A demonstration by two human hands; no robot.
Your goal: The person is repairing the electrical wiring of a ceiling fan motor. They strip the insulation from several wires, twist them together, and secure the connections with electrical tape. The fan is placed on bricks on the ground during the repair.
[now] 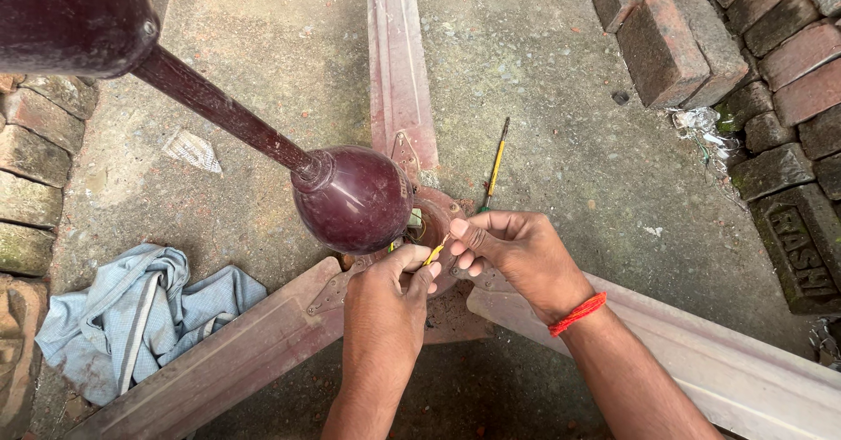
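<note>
Few such things show around the fan dome (353, 199). Left of the dome, on the concrete floor (561, 142), lies a small crumpled paper scrap (192, 150), whitish with fine dark print, flattened and roughly four-sided. Far right of the dome, at the foot of the brick stack (753, 46), sits a crinkled clear plastic wrapper (698, 123) with greenish bits. There are no screens or signs.
</note>
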